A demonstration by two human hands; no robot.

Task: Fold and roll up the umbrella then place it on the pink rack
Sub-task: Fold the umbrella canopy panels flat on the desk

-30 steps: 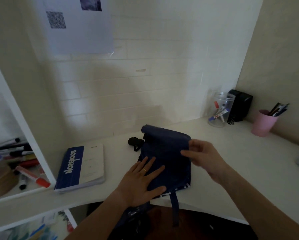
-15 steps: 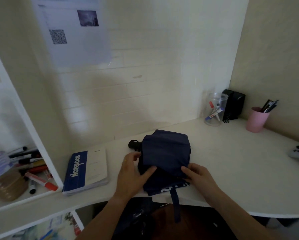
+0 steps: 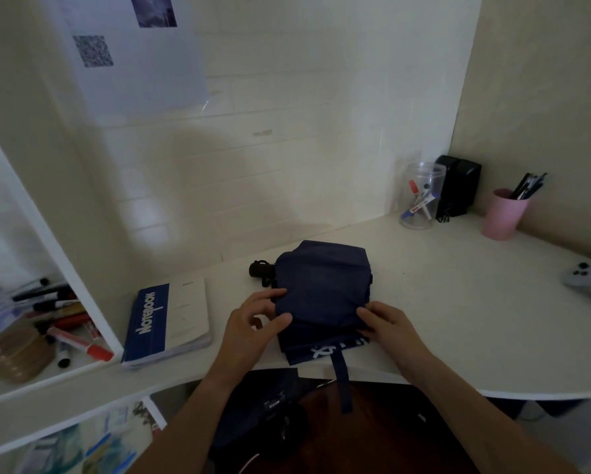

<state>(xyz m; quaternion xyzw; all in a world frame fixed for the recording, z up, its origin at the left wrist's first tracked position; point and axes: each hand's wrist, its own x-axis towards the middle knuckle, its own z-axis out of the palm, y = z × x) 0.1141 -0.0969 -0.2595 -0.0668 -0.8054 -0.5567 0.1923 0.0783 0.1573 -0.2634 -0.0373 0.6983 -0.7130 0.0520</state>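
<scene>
The navy umbrella (image 3: pixel 321 285) lay on the white worktop (image 3: pixel 458 319) near its front edge, its canopy folded into a flat packet but not yet rolled, with its strap (image 3: pixel 340 381) dangling over the edge. The left hand (image 3: pixel 249 333) had a pinching grip on the packet's left side, and the right hand (image 3: pixel 386 325) pinched its near right fold. Rolling, strapping and placing apparently remained; no pink rack was visible.

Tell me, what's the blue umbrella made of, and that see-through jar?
The umbrella looks like thin woven fabric, probably nylon or polyester: matte navy, creasing softly under both hands. The jar seems clear plastic, maybe glass: you can see the markers through its shiny wall.
</scene>
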